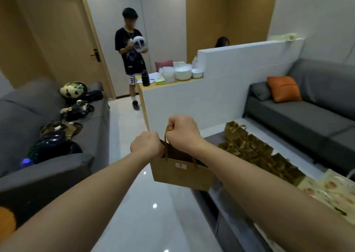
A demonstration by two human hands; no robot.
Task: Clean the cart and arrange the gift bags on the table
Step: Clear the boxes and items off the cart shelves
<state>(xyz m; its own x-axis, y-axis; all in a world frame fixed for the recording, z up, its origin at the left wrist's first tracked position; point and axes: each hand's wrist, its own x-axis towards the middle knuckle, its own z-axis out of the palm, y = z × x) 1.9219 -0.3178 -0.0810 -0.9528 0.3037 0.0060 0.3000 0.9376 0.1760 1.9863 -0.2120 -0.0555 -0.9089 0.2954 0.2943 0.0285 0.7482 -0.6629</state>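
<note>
Both hands, left hand [147, 143] and right hand [182, 130], grip the brown gift bag [180, 173] by its handles, just left of the tabletop [211, 140].

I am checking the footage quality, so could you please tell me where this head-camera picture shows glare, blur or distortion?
Head view: ceiling lights glare as bright spots on the glossy floor; wide-angle distortion bows the door and stretches both forearms; the left hand, right hand and paper bag read fairly sharp; the bags on the table and the items on the left sofa look soft and smeared.

Plain brown gift bag [180, 173], grey sofa [307, 121], orange cushion [284, 88]
</note>
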